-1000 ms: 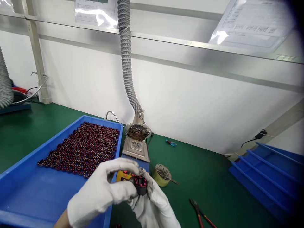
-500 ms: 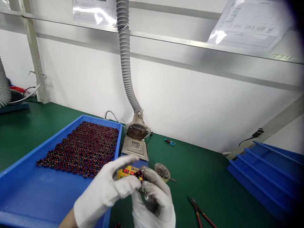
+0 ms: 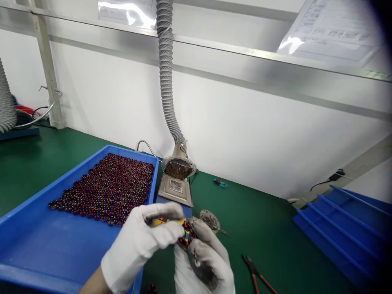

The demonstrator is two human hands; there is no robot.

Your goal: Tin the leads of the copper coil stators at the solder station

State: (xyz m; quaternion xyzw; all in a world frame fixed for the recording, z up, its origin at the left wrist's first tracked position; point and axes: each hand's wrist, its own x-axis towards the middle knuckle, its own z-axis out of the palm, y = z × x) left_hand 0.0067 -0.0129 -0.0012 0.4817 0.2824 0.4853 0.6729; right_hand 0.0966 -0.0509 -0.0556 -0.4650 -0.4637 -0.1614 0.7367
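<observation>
Both hands wear white gloves with dirty grey fingertips. Between them is a small round wound coil (image 3: 189, 233), black with red and gold-yellow parts. My right hand (image 3: 208, 255) grips its right side with curled fingers and thumb. From the left, my left hand (image 3: 143, 237) pinches at the coil's edge, its thumb against the coil and its fingers arched above. Part of the coil is hidden by the gloves. Behind the hands, a heating station (image 3: 176, 190) with a metal plate is partly covered. Another similar coil (image 3: 152, 289) lies at the bottom edge.
A blue tray (image 3: 76, 253) on the left holds many similar coils in packed rows. A grey extraction hose (image 3: 167, 81) hangs over the station. A round tin (image 3: 210, 220), red-handled pliers (image 3: 255, 273), a blue-handled tool (image 3: 219, 183) and stacked blue trays (image 3: 343, 232) stand on the green bench.
The coil has turned between my fingers, and both hands have shifted slightly right in view. My left fingers have come down closer to it, covering more of the yellow display. The view has shifted slightly.
</observation>
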